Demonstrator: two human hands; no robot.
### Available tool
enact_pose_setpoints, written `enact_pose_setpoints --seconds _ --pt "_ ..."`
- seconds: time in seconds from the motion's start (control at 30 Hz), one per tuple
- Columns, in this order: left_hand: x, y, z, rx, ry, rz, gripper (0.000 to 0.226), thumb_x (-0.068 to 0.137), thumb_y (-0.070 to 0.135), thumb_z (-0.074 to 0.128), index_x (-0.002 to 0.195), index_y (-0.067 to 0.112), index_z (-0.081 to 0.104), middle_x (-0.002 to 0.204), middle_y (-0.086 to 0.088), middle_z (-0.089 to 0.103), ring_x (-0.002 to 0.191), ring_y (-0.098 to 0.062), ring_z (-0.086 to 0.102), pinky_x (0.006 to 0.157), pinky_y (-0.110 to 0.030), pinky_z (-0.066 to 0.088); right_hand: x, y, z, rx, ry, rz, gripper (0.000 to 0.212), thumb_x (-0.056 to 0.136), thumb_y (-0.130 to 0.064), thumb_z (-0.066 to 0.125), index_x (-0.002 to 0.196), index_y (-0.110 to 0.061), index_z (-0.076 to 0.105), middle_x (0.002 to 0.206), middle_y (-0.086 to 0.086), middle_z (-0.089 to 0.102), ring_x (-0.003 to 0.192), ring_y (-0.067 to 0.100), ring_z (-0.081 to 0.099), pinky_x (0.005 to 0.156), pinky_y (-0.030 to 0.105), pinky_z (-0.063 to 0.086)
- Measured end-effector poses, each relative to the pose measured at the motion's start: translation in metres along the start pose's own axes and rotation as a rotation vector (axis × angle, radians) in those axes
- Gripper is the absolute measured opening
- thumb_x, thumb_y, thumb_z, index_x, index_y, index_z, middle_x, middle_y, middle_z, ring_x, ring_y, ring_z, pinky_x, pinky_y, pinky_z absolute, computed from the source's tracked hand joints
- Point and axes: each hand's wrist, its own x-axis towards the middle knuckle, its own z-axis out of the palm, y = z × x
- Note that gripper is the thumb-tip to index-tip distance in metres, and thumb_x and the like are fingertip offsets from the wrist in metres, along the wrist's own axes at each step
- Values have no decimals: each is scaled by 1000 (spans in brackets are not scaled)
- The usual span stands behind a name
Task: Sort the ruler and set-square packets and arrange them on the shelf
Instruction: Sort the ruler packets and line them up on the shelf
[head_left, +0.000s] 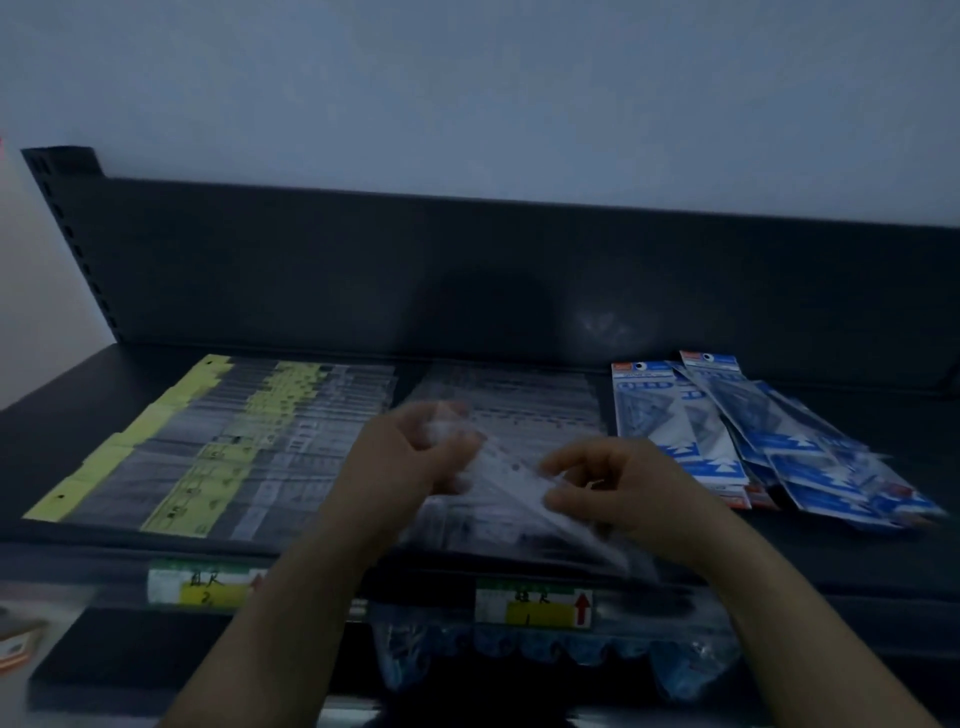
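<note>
Two groups lie sorted on the shelf (883, 545): yellow-tagged ruler packets (208, 447) at nine o'clock, blue set-square packets (769, 441) loosely piled at three. Our left hand (410, 462) and right hand (613, 488) each close their grip on clear ruler packets (509, 483), unplaced.

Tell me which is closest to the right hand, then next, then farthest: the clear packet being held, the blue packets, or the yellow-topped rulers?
From the right hand:
1. Clear packet: touching it, held between both hands.
2. Blue packets: just to its right on the shelf.
3. Yellow-topped rulers: farthest, on the left, past the left hand.
</note>
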Motion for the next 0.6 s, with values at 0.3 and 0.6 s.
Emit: enact_pose_setpoints --seconds 0.3,0.6 --pt "-12 -22 -11 247 -42 -119 23 80 8 75 100 11 64 93 -10 68 68 -18 71 56 -21 57 5 16 -1 -221 -155 -1 28 87 -17 67 115 -22 67 57 -21 56 50 -5 51 51 10 40" --pt "-4 -22 -12 433 52 23 10 86 30 70 95 29 66 92 11 66 77 -5 65 60 -13 48 24 24 -4 -363 -156 -15 29 85 -23 70 110 -38 67 110 -5 66 95 0 60 75 10 47"
